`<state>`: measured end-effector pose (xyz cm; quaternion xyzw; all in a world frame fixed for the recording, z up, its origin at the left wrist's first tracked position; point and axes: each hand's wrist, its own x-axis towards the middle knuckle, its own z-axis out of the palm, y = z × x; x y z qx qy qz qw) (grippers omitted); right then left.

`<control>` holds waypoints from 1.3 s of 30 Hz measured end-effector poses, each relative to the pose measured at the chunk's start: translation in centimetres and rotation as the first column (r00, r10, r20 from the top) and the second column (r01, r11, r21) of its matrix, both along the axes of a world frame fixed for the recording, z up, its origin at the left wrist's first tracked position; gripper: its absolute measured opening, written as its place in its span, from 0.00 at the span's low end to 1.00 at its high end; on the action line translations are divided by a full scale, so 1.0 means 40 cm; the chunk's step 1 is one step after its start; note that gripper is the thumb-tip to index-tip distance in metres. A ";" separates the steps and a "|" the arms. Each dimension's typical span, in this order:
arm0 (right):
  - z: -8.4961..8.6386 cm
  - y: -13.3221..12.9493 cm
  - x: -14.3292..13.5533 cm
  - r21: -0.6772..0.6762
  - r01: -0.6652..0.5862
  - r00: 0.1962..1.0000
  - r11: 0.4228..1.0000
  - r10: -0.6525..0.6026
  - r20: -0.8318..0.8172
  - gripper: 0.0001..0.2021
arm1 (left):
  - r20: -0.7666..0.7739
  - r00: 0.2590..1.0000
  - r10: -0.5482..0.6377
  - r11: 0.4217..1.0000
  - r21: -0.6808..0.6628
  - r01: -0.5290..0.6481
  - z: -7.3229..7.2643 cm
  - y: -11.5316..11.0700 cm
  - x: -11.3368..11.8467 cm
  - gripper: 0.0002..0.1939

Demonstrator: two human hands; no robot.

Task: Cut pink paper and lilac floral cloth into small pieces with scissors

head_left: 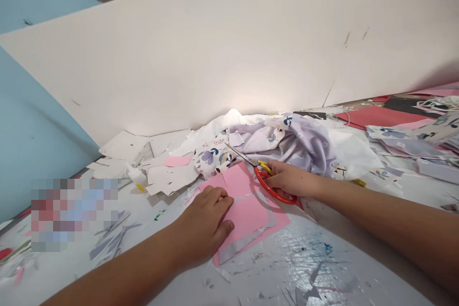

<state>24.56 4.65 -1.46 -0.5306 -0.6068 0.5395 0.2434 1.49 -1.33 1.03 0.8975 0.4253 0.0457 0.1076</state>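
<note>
A pink sheet of paper lies on the table, with a smaller pink piece on a grey-white backing on top of it. My left hand rests on the sheet's left side, fingers slightly bent and thumb apart, pressing on it. My right hand is closed round the handles of a pair of scissors with red loops and a yellow part. Their metal blades point up and left, above the far edge of the pink paper, and look nearly together. The fingers inside the loops are partly hidden.
Behind the paper lies a heap of floral and lilac fabric. White paper pieces and a small white bottle are at left. Red sheets and fabric pieces lie at right. A white panel stands along the back.
</note>
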 end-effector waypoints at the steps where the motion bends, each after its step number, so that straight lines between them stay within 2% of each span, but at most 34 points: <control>1: 0.000 0.000 0.000 0.007 -0.002 1.000 1.000 0.002 -0.012 0.10 | 0.006 1.000 0.013 1.000 -0.020 -0.013 0.000 -0.002 0.001 0.16; 6: -0.003 0.001 -0.003 0.066 -0.020 0.997 0.998 0.025 -0.072 0.06 | 0.050 0.998 0.044 0.997 -0.061 -0.040 -0.004 0.003 -0.001 0.17; 12: -0.009 -0.003 -0.004 0.102 0.008 0.997 0.995 0.001 -0.081 0.06 | 0.100 0.993 0.054 0.998 0.034 -0.058 -0.030 0.006 -0.011 0.23; 18: -0.003 -0.005 -0.004 0.064 0.008 0.997 0.998 -0.003 -0.082 0.08 | 0.161 0.986 0.053 0.997 0.044 -0.061 -0.034 0.006 -0.013 0.20; 22: -0.005 0.000 0.002 0.030 -0.044 0.992 0.999 0.047 -0.117 0.10 | 0.253 0.960 0.123 0.990 0.030 -0.135 -0.029 0.010 -0.017 0.18; 25: -0.007 0.003 0.004 0.022 -0.060 0.986 0.998 0.062 -0.156 0.09 | 0.222 0.963 0.154 0.985 0.039 -0.167 -0.030 0.011 -0.018 0.15; 28: -0.009 0.005 0.004 0.029 -0.062 0.980 0.998 0.067 -0.189 0.06 | 0.185 0.973 0.138 0.986 0.067 -0.152 -0.034 0.009 -0.015 0.13; 31: -0.015 0.008 0.003 0.044 -0.045 0.977 0.998 0.054 -0.208 0.04 | 0.189 0.973 0.135 0.988 0.053 -0.147 -0.038 0.008 -0.012 0.12; 39: -0.022 0.010 -0.001 0.031 -0.003 0.979 1.000 0.009 -0.202 0.05 | 0.224 0.959 0.174 0.984 0.009 -0.180 -0.050 0.019 -0.011 0.10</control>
